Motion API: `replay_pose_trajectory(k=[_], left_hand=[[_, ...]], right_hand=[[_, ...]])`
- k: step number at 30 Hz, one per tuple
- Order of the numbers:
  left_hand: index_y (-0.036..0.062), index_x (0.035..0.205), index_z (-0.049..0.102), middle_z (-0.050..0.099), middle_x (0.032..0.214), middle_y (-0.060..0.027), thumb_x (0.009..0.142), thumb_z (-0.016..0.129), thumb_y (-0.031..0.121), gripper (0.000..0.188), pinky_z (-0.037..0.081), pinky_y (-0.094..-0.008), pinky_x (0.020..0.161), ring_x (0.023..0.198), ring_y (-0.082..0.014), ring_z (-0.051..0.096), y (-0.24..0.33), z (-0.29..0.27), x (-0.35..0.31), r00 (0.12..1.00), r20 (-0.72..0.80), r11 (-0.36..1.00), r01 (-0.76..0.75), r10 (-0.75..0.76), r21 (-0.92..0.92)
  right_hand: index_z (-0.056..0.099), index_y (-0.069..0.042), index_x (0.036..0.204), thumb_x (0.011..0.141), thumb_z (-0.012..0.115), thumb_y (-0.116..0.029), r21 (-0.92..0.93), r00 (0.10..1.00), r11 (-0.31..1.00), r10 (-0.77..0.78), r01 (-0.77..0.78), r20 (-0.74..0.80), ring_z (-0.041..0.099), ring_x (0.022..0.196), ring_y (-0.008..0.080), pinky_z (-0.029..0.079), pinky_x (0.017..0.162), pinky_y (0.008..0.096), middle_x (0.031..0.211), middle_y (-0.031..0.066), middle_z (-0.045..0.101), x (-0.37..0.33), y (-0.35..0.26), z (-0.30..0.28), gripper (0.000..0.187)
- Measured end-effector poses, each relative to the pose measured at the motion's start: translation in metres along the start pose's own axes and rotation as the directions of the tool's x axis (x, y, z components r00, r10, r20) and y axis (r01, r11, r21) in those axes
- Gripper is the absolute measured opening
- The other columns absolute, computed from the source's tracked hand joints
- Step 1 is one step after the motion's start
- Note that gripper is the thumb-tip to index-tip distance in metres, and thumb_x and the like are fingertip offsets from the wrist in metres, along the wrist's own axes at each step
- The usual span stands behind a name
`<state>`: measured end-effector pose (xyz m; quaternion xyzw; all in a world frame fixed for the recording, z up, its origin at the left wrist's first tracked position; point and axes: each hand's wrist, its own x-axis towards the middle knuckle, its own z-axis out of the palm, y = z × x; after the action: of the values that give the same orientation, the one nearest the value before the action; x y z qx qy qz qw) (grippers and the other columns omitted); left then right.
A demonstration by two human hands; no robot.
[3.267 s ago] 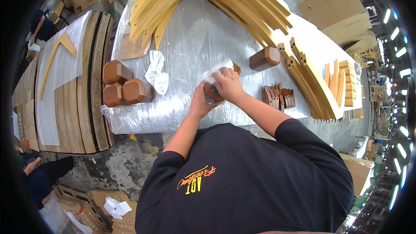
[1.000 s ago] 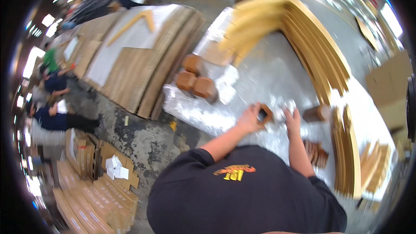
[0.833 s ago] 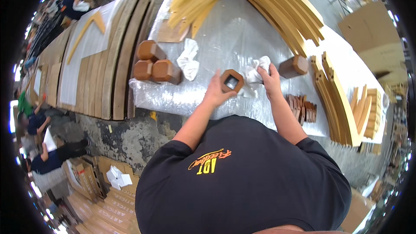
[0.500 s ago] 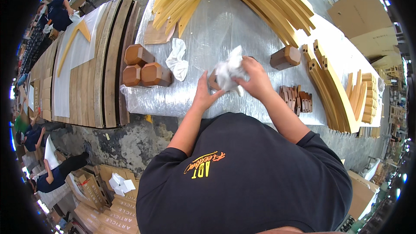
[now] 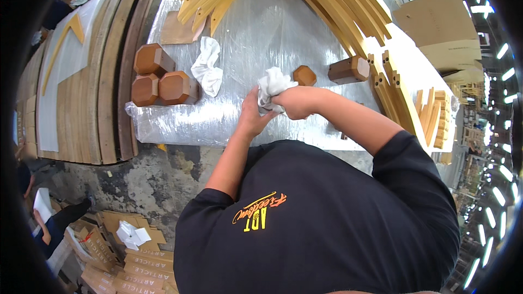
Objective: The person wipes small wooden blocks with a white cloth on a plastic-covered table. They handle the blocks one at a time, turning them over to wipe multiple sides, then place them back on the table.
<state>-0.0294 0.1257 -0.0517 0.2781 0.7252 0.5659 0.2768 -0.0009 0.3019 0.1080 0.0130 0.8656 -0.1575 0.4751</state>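
Observation:
Over the plastic-wrapped table (image 5: 261,27), my left hand (image 5: 253,115) is closed around one side of a bunched white cloth (image 5: 274,84). My right hand (image 5: 297,102) presses into that cloth from the right, its fingers curled. Whatever lies within or under the cloth is hidden. Just beyond my right hand is a brown wooden block (image 5: 305,75) showing an octagonal face. Farther right, a similar longer block (image 5: 350,69) lies on its side. A second white cloth (image 5: 207,66) lies crumpled to the left of my hands.
Three brown octagonal blocks (image 5: 163,84) are grouped at the table's left edge. Long curved light-wood parts (image 5: 332,8) are stacked at the back, with more (image 5: 393,84) on the right. Cardboard cartons (image 5: 144,264) lie on the floor at lower left.
The cloth and both hands have come lower and slightly left. A wooden edge beside the cloth is now covered. The block beyond my right hand has come into sight. The view has shifted.

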Motion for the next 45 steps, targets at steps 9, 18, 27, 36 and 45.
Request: replay_pose_trajectory(k=[9, 18, 27, 36, 45], left_hand=[[0.0049, 0.159, 0.040, 0.044, 0.160, -0.0245, 0.078, 0.093, 0.029, 0.100, 0.033, -0.0540, 0.124, 0.150, -0.0454, 0.039, 0.001, -0.001, -0.010, 0.995, -0.092, 0.997, -0.048, 0.043, -0.056], [0.0035, 0.159, 0.039, 0.042, 0.160, -0.0251, 0.079, 0.093, 0.031, 0.100, 0.034, -0.0539, 0.124, 0.150, -0.0456, 0.037, 0.005, -0.003, -0.005, 0.998, -0.056, 0.999, -0.021, 0.018, -0.043], [0.0010, 0.155, 0.044, 0.043, 0.158, -0.0293, 0.086, 0.083, 0.031, 0.085, 0.035, -0.0534, 0.123, 0.148, -0.0478, 0.040, -0.009, 0.001, 0.012, 1.000, -0.015, 0.985, -0.015, 0.013, -0.174], [-0.0006, 0.150, 0.049, 0.056, 0.144, -0.0261, 0.083, 0.073, 0.019, 0.074, 0.046, -0.0524, 0.113, 0.132, -0.0448, 0.057, -0.015, 0.015, 0.036, 0.992, -0.068, 0.986, 0.095, -0.105, -0.134], [0.0024, 0.113, 0.063, 0.069, 0.102, -0.0273, 0.082, 0.068, 0.033, 0.044, 0.053, -0.0538, 0.091, 0.099, -0.0477, 0.066, -0.020, 0.028, 0.043, 0.986, -0.163, 0.999, 0.026, -0.030, -0.031]], right_hand=[[0.068, 0.002, 0.121, 0.084, 0.059, 0.000, 0.018, 0.998, 0.999, 0.037, -0.037, -0.041, 0.074, 0.094, 0.0397, 0.057, 0.082, 0.0497, 0.101, 0.0251, 0.074, 0.012, -0.015, -0.001, 0.038], [0.069, 0.003, 0.114, 0.093, 0.061, -0.013, 0.031, 0.993, 0.995, 0.092, -0.094, 0.067, 0.073, 0.096, 0.0397, 0.057, 0.083, 0.0492, 0.094, 0.0250, 0.075, 0.021, -0.010, -0.009, 0.028], [0.074, 0.001, 0.121, 0.091, 0.076, -0.024, 0.465, 0.766, 0.885, 0.273, 0.037, -0.582, 0.071, 0.106, 0.0420, 0.056, 0.092, 0.0481, 0.113, 0.0232, 0.076, 0.008, 0.035, 0.028, 0.038], [0.063, -0.005, 0.140, 0.084, 0.055, 0.004, 0.193, 0.902, 0.979, 0.028, 0.061, -0.430, 0.068, 0.108, 0.0447, 0.055, 0.097, 0.0536, 0.128, 0.0203, 0.071, -0.001, 0.001, 0.037, 0.057], [0.074, -0.002, 0.121, 0.073, 0.063, 0.004, 0.071, 0.996, 0.997, 0.009, -0.016, 0.093, 0.073, 0.108, 0.0396, 0.057, 0.093, 0.0482, 0.114, 0.0238, 0.076, 0.053, 0.011, 0.029, 0.050]])
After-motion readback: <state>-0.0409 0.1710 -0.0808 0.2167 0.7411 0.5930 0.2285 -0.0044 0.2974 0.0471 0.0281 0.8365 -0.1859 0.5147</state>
